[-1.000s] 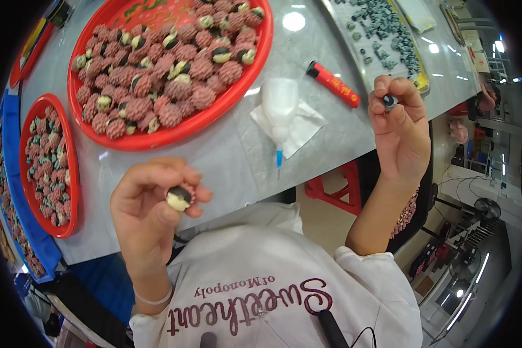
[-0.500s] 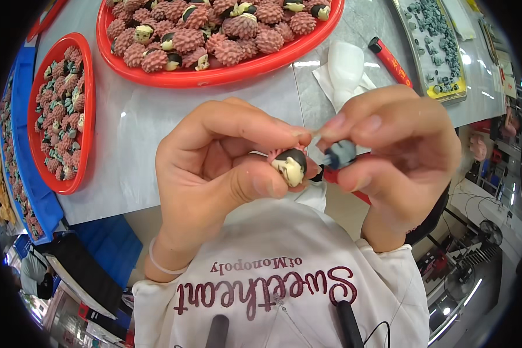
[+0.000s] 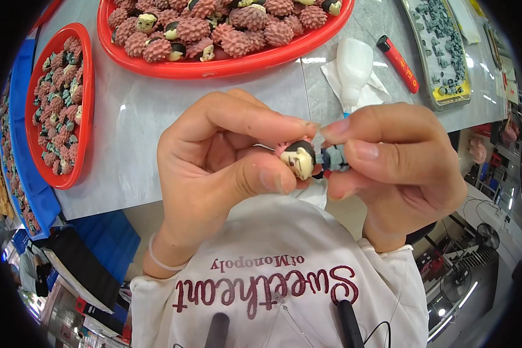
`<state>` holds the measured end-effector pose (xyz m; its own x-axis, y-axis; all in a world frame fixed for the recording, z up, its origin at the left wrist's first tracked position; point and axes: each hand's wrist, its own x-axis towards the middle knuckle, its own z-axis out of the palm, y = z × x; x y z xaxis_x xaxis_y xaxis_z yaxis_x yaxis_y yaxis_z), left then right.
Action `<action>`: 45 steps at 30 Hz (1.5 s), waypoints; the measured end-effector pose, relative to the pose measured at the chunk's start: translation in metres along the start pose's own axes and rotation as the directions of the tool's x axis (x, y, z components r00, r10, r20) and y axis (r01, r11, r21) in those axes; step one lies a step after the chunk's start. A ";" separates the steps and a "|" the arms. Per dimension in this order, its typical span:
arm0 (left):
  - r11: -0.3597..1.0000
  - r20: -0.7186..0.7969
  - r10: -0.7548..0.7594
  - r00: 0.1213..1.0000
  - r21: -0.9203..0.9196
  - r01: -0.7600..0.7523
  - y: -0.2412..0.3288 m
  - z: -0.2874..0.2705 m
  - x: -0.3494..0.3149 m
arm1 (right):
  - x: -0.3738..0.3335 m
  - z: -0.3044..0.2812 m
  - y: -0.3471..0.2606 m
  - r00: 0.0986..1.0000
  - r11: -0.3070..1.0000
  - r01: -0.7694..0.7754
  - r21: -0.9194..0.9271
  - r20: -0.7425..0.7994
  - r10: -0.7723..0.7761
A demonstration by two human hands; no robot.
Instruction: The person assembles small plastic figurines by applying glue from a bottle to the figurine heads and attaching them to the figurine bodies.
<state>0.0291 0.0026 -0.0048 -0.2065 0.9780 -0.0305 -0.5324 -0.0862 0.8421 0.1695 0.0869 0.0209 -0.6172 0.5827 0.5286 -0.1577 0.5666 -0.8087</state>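
Observation:
Between the thumb and fingers of my left hand [image 3: 214, 151] is a small figurine head [image 3: 296, 160] with a pale face, black hair and some pink at its back. My right hand [image 3: 397, 162] pinches a grey-blue figurine body [image 3: 334, 158]. Body and head meet end to end in front of my chest; whether they are joined I cannot tell. Fingers cover part of both pieces. Beyond my hands, a large red tray [image 3: 197, 71] holds many similar heads with spiky pink hair.
At left stand a smaller red tray [image 3: 89, 110] of pink and grey-green pieces and a blue tray [image 3: 42, 191]. A white squeeze bottle [image 3: 354, 64] lies on tissue [image 3: 377, 93] beside a red lighter-like stick [image 3: 398, 65]. A shallow tray [image 3: 451, 100] at right holds grey pieces.
My right hand has brought the body leftward against the head. The head has turned slightly in my left fingers, and the view has shifted a little.

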 end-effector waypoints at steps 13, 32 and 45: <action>0.996 0.017 0.070 0.997 0.045 -0.071 -0.001 0.000 -0.002 | 0.003 -0.005 -0.007 0.992 0.982 0.067 -0.174 0.118 -0.046; 0.997 -0.107 0.011 0.994 0.082 -0.002 0.011 0.012 0.000 | 0.009 0.014 -0.006 0.991 0.943 0.130 -0.307 0.066 -0.115; 0.203 -0.098 0.523 0.847 0.979 -0.012 0.100 -0.059 0.011 | 0.010 -0.047 0.009 0.981 0.764 -0.067 -0.642 0.096 0.167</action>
<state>-0.0748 -0.0065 0.0469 -0.5338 0.7645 0.3614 0.6982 0.1572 0.6985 0.1980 0.1252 0.0308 -0.7059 0.6105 0.3592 0.4159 0.7677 -0.4876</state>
